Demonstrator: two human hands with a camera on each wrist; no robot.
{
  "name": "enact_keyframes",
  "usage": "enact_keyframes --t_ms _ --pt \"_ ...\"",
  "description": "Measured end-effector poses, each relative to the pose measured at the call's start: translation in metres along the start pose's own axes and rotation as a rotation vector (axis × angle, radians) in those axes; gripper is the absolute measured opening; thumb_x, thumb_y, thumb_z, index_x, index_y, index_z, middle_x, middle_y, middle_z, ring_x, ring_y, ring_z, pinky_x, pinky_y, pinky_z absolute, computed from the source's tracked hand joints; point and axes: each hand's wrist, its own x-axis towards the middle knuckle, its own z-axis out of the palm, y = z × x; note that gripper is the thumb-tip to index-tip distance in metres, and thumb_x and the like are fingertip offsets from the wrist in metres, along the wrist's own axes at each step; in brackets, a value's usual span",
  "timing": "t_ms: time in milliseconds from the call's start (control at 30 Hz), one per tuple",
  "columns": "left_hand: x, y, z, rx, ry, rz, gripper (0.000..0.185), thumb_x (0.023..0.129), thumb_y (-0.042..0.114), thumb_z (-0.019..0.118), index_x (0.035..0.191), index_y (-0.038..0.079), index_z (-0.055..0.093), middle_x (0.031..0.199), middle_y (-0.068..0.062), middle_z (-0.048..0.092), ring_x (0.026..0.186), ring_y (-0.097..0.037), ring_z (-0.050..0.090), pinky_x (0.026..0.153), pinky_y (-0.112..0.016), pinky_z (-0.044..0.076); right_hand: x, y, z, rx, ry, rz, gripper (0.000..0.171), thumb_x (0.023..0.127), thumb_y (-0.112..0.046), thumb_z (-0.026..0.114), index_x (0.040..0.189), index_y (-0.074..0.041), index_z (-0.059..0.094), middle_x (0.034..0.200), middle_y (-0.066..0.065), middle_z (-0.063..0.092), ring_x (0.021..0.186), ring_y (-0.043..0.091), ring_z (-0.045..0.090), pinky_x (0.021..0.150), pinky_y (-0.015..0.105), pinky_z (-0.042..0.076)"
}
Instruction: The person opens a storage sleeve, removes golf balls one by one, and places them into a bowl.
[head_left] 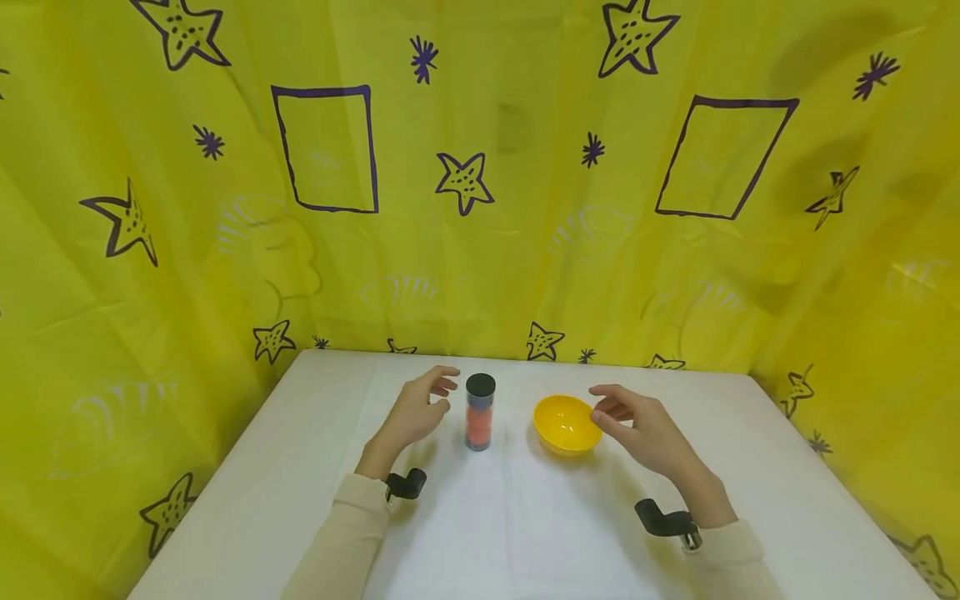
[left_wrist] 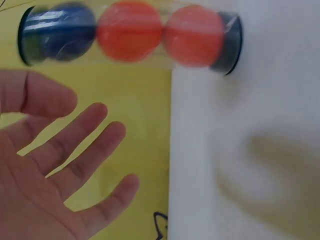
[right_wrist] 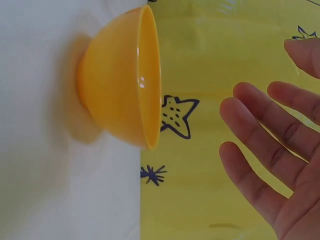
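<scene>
Both hands apart and holding nothing, left hand (head_left: 415,410) spread just beside tube of balls (head_left: 480,412) at lower centre of frame, right hand (head_left: 643,429) beside yellow bowl (head_left: 566,424); reaching step, probably calling next for closing fingers around tube

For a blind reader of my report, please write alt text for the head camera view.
A person's left hand and right hand, both open, hover beside a clear tube of balls with a black cap and a yellow bowl, touching neither. Both stand on a white table before a yellow star-printed curtain.
</scene>
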Motion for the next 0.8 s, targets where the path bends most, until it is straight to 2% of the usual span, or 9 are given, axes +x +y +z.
enact_keyframes --t_ms 100,233,333,567,667,800 --pt "0.000 -0.001 0.011 0.008 -0.096 0.017 0.054 0.089 0.001 0.063 0.141 0.015 0.056 0.129 -0.014 0.068 0.121 -0.033 0.063 0.100 -0.055 0.050 0.000 -0.004 0.004 0.006 -0.013 -0.022 0.036 0.098 -0.019 0.069 0.132 -0.007 0.063 0.102 0.000 0.074 0.093 0.018 0.071 0.088 0.036 0.058" --pt "0.000 -0.002 0.024 0.014 -0.170 0.033 0.048 0.087 0.009 0.069 0.134 0.014 0.057 0.124 -0.012 0.071 0.118 -0.031 0.064 0.099 -0.054 0.050 0.000 -0.006 0.006 -0.019 -0.037 -0.033 0.038 0.097 -0.017 0.070 0.132 -0.006 0.062 0.099 -0.002 0.073 0.092 0.015 0.070 0.086 0.032 0.058" --pt "0.001 -0.002 0.031 0.002 -0.184 0.021 0.044 0.089 0.015 0.074 0.129 0.012 0.057 0.119 -0.010 0.072 0.115 -0.029 0.065 0.096 -0.052 0.051 0.001 -0.005 0.006 -0.049 -0.052 -0.033 0.039 0.097 -0.017 0.070 0.133 -0.006 0.061 0.099 -0.004 0.072 0.092 0.014 0.069 0.086 0.030 0.058" --pt "0.000 -0.003 0.042 -0.009 -0.182 -0.021 0.048 0.092 0.020 0.077 0.134 0.008 0.054 0.119 -0.013 0.071 0.111 -0.028 0.066 0.096 -0.049 0.053 -0.001 -0.003 0.005 -0.080 -0.083 -0.021 0.038 0.097 -0.018 0.071 0.132 -0.006 0.062 0.097 -0.006 0.072 0.091 0.012 0.066 0.086 0.031 0.057" --pt "0.000 -0.004 0.046 0.012 -0.187 0.007 0.047 0.093 0.020 0.077 0.133 0.009 0.055 0.119 -0.013 0.071 0.110 -0.028 0.066 0.097 -0.049 0.052 -0.002 -0.003 0.007 -0.079 -0.106 -0.033 0.038 0.097 -0.019 0.070 0.130 -0.003 0.063 0.097 -0.006 0.072 0.090 0.011 0.066 0.085 0.031 0.057" --pt "0.002 -0.004 0.051 0.060 -0.193 0.070 0.039 0.092 0.021 0.078 0.124 0.013 0.057 0.115 -0.007 0.071 0.108 -0.024 0.065 0.097 -0.047 0.051 0.000 -0.007 0.015 -0.056 -0.142 -0.048 0.040 0.098 -0.022 0.070 0.130 0.000 0.063 0.097 -0.004 0.073 0.087 0.009 0.066 0.081 0.027 0.057"
